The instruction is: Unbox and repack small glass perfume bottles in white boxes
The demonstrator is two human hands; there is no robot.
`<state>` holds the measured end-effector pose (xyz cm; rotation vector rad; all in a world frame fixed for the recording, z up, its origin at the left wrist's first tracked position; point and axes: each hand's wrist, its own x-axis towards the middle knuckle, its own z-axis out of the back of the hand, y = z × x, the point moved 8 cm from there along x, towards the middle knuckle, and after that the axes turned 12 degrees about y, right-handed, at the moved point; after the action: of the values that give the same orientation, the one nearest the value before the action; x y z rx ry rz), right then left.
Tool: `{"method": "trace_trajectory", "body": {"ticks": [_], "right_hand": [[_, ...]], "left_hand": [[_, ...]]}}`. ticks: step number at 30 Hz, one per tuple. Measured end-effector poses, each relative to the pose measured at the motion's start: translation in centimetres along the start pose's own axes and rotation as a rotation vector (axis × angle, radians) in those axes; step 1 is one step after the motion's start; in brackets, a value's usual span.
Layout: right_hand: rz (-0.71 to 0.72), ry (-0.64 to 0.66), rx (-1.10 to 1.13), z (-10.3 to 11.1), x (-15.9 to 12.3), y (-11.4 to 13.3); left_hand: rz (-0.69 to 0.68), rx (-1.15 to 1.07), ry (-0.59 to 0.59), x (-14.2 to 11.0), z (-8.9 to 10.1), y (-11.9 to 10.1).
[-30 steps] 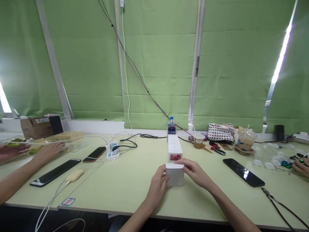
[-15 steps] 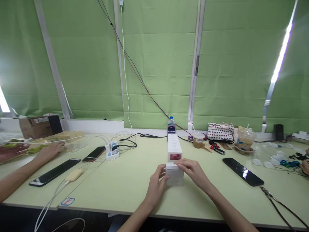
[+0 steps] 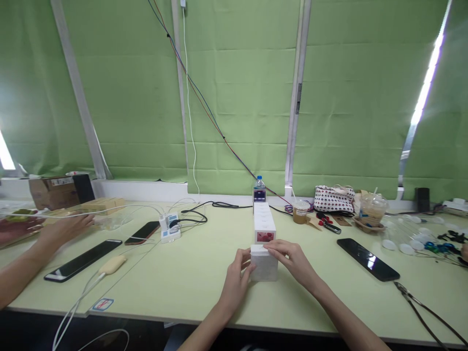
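Note:
A small white box [image 3: 263,266] stands upright on the table near its front edge, at the centre of the head view. My left hand [image 3: 237,279] grips its left side, thumb on the near face and fingers behind. At the top right edge, my right hand [image 3: 292,261] has thumb and fingers closed on the box's rim or lid; which of the two is hard to make out. Right behind it, a row of white boxes [image 3: 264,224] runs away from me, the nearest with a reddish picture on its front.
A water bottle [image 3: 259,189] stands behind the row. Phones [image 3: 367,259] lie right and left, and a power strip [image 3: 170,229] with cables sits left. Drink cups [image 3: 300,212] and a patterned pouch [image 3: 334,199] are back right. Another person's hand [image 3: 69,228] reaches in from the left.
My hands and the white box stay almost in place. The other person's hand at the left has shifted slightly over the items there.

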<state>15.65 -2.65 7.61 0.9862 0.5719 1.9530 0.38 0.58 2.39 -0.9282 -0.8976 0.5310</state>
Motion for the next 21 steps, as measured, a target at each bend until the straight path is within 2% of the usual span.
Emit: {"method": "trace_trajectory", "body": {"ticks": [10,15,21], "right_hand": [[0.015,0.026,-0.079,-0.12,-0.02,0.06],[0.052,0.051,-0.081,-0.02,-0.05,0.3],[0.105,0.087,-0.081,0.0,-0.05,-0.18]], "left_hand": [[-0.044,0.03,-0.042,-0.21,0.23,0.38],[-0.039,0.139,-0.001,-0.15,-0.02,0.21],[-0.085,0.178,-0.006,-0.07,0.07,-0.11]]}}
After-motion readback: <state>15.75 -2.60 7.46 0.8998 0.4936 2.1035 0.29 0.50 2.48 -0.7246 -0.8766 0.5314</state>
